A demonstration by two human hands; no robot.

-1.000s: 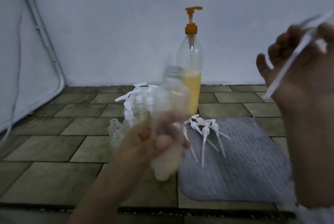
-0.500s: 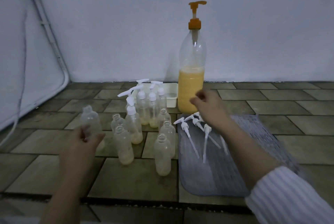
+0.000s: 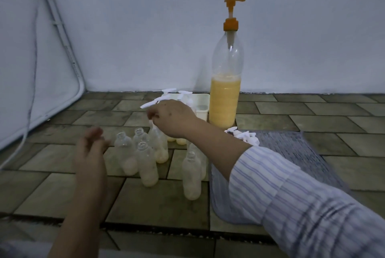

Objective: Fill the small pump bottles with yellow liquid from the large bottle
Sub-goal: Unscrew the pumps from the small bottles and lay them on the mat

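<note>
My hands over the small pump bottles on the tiled floor.

My right hand (image 3: 169, 117) reaches across the cluster, fingers curled down onto the white pump top of a small bottle (image 3: 159, 145) in the middle; whether I truly pinch it I cannot tell. My left hand (image 3: 89, 149) hovers just left of the open small bottles (image 3: 145, 164), fingers loose and holding nothing. These are clear plastic, round-shouldered, with a pale yellow layer at the bottom. The large bottle (image 3: 226, 91), clear with an orange pump, stands behind by the wall, about half full of opaque yellow liquid. Loose white pumps (image 3: 243, 135) lie on the ribbed grey mat (image 3: 302, 153) under my striped sleeve (image 3: 291, 195).
</note>
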